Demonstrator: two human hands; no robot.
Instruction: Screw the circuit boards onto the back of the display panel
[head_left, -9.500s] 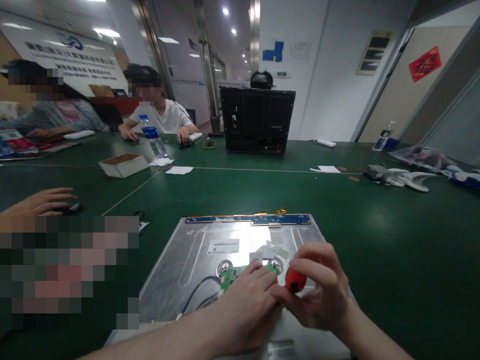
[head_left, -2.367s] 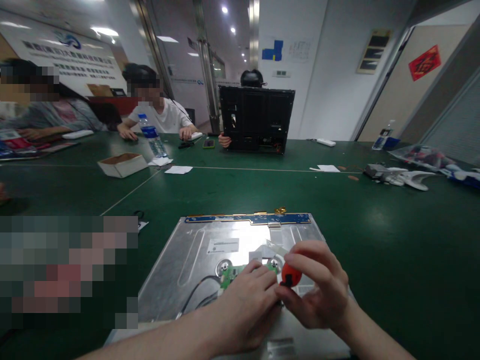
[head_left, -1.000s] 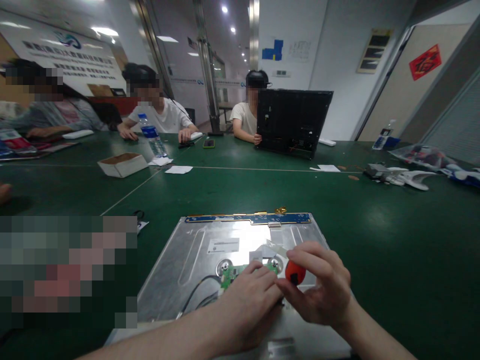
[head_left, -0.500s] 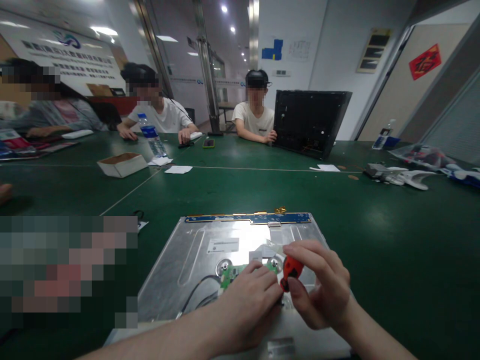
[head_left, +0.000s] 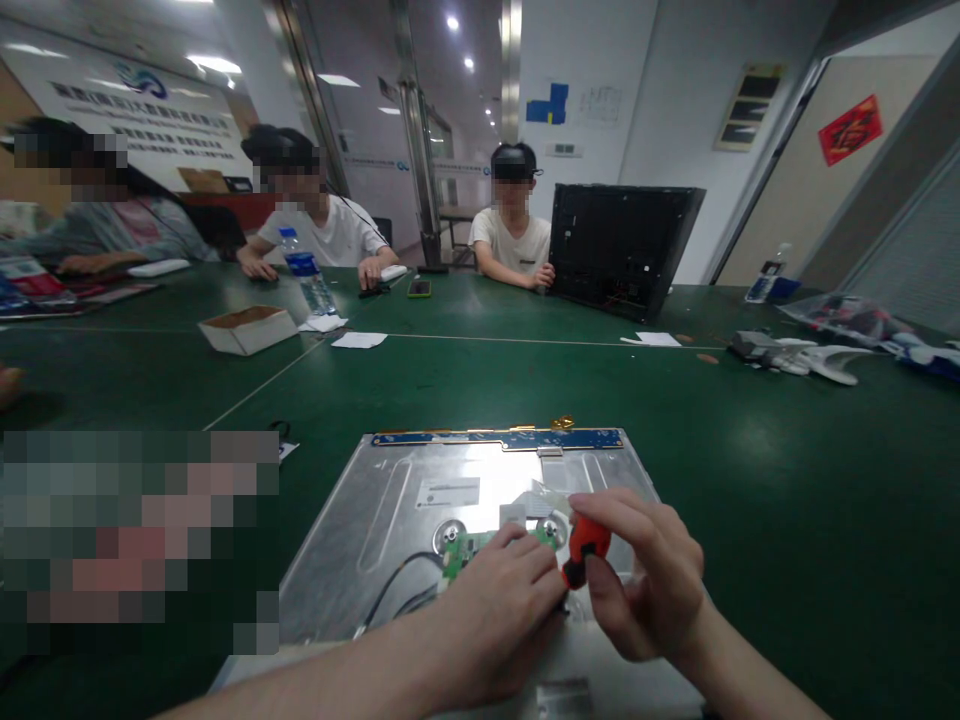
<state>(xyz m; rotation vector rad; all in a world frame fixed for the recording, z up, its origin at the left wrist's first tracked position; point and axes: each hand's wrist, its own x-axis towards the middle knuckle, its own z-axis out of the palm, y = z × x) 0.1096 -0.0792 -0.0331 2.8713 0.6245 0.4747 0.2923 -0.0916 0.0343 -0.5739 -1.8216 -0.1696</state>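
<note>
A silver metal panel [head_left: 390, 510] lies on the green table, with a blue circuit strip [head_left: 480, 438] along its far edge. My right hand [head_left: 649, 575] pinches a red and black screwdriver [head_left: 589, 540] by its handle, above the panel's middle. Beside it, my left hand [head_left: 510, 600] rests over a green circuit board [head_left: 459, 552], its fingers bent close to the tool's lower end. What those fingertips hold, if anything, is hidden. Black cables [head_left: 397, 580] run from the board's left side.
Across the table [head_left: 465, 380] a person steadies a black monitor housing [head_left: 626, 245]. An open box [head_left: 247, 330] and a water bottle [head_left: 309, 275] stand at the left. Grey and white parts [head_left: 799, 355] lie at the right. More people sit at the far left.
The screwdriver handle has turned and shifted slightly in my right hand's fingers. My left hand has stayed almost in place over the board.
</note>
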